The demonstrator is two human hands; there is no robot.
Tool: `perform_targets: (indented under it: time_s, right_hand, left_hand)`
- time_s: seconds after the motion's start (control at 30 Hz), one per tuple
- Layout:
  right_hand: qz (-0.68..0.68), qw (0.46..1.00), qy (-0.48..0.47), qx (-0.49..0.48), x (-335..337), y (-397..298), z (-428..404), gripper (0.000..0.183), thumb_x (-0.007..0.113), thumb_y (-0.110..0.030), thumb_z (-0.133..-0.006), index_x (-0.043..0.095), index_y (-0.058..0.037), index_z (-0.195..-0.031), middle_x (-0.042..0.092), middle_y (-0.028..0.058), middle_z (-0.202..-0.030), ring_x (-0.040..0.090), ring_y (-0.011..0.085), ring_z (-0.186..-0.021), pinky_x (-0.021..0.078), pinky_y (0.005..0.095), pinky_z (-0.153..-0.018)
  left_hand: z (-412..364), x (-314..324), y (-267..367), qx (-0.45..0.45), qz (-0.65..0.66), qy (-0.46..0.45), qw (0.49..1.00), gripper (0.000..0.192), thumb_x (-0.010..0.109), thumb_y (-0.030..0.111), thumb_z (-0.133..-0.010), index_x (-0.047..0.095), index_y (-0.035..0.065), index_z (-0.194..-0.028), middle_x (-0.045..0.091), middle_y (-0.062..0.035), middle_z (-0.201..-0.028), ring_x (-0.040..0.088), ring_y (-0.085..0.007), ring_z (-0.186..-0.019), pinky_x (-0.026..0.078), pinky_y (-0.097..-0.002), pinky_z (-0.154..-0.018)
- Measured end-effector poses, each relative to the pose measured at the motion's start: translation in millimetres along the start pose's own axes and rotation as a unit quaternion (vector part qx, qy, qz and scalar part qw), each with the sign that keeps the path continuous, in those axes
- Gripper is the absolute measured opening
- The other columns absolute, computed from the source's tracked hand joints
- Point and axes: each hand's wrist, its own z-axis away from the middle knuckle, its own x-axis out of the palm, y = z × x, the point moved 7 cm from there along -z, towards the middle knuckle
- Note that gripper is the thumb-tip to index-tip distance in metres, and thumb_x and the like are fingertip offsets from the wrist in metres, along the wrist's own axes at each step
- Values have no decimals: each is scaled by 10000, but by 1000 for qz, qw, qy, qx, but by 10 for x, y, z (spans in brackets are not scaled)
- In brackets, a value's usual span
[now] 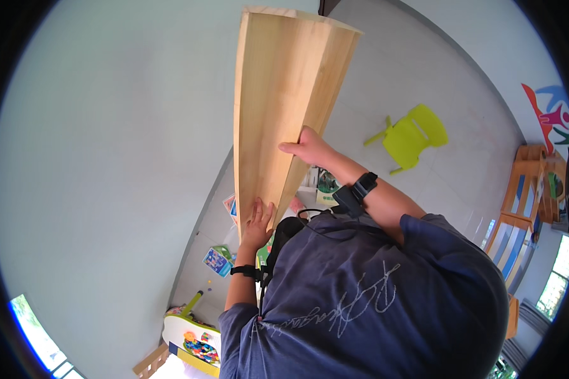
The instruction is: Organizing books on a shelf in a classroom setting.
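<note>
A long, pale wooden shelf-like piece (282,85) with raised side boards stands or is held at a tilt in front of me, beside the wall. My right hand (308,146) grips its right side board, the thumb lying over the inner face and the other fingers hidden behind. Lower down, my left hand (257,227) presses against the inner face near the bottom end with its fingers spread. The lower end of the wood is partly covered by my left hand and arm. Dark bands circle both of my wrists.
The pale wall (109,142) fills the left side. A lime-green plastic chair (410,137) stands on the tiled floor to the right. Books (218,260) lie near the wall base. A white toy table (189,336) holds colourful bricks. Wooden shelving (514,218) lines the far right.
</note>
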Motion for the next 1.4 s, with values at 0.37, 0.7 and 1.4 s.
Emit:
perform_targets:
  time_s: [0.37, 0.7, 1.4]
  right_hand:
    - [-9, 1000, -9, -1, -197, -29, 98, 264, 699, -133, -856, 653, 9, -1074, 689, 39, -945, 618, 108, -828, 506, 289, -738]
    - [23, 997, -67, -33, -200, 302, 119, 469, 753, -180, -773, 599, 6, -1174, 697, 95, -1032, 634, 172, -906, 502, 336, -832]
    - [-400, 840, 218, 294, -2782, 2147, 722, 558, 587, -432, -897, 464, -41, -1275, 520, 215, -1264, 611, 334, -985, 524, 414, -805]
  left_hand:
    - [-59, -1428, 200, -58, 173, 205, 962, 205, 587, 18, -862, 655, -14, -1052, 699, -172, -1029, 704, -282, -881, 569, -332, -685]
    - [-958, -3663, 1610, 172, 262, 492, 812, 755, 585, 277, -957, 116, 26, -1493, 238, -170, -1521, 431, -317, -1297, 394, -410, -981]
    - [269, -3386, 398, -56, 432, 502, 747, 345, 463, 311, -931, 592, -9, -913, 617, -106, -880, 590, -213, -895, 468, -363, -845]
